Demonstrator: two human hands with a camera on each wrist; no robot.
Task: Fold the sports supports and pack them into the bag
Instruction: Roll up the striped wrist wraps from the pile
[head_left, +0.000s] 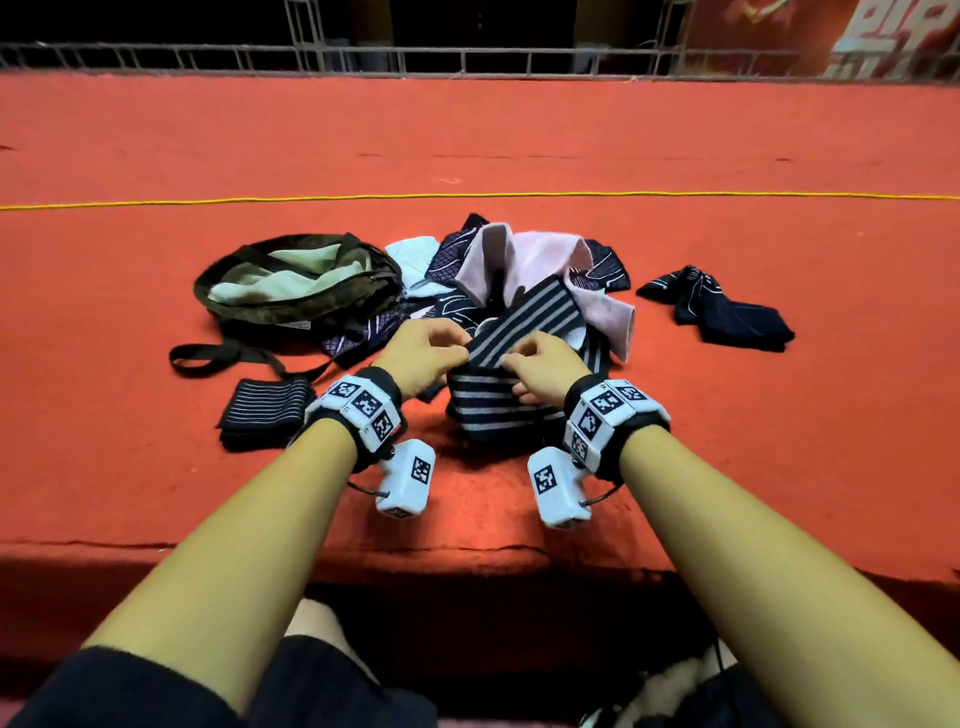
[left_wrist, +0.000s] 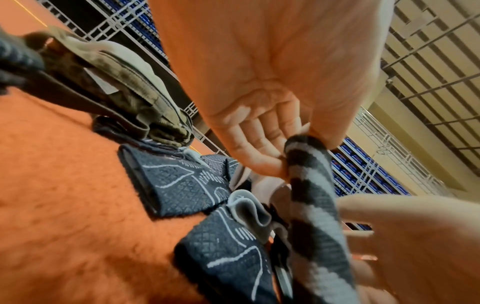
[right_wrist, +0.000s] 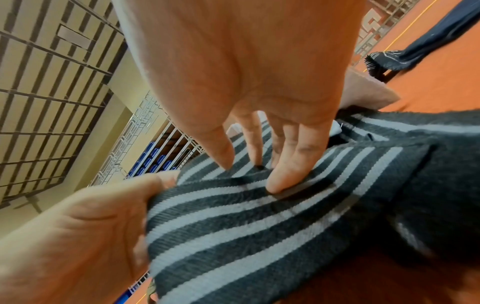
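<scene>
Below, a red carpet (head_left: 156, 493) bearing an open olive bag (head_left: 291, 286), pale cloth inside. Right of it, a heap of supports (head_left: 524, 260), pink and navy. In front, lifted off the carpet, a dark grey-striped support (head_left: 524, 317). Left hand (head_left: 423, 353) pinching its left edge between thumb and curled fingers; right hand (head_left: 545, 369) gripping it alongside, fingertips (right_wrist: 279, 183) pressed into the fabric.

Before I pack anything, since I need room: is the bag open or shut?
Open. The olive bag lies on the red mat with its mouth gaping, pale green cloth showing inside; how full it is, cannot tell.
</scene>
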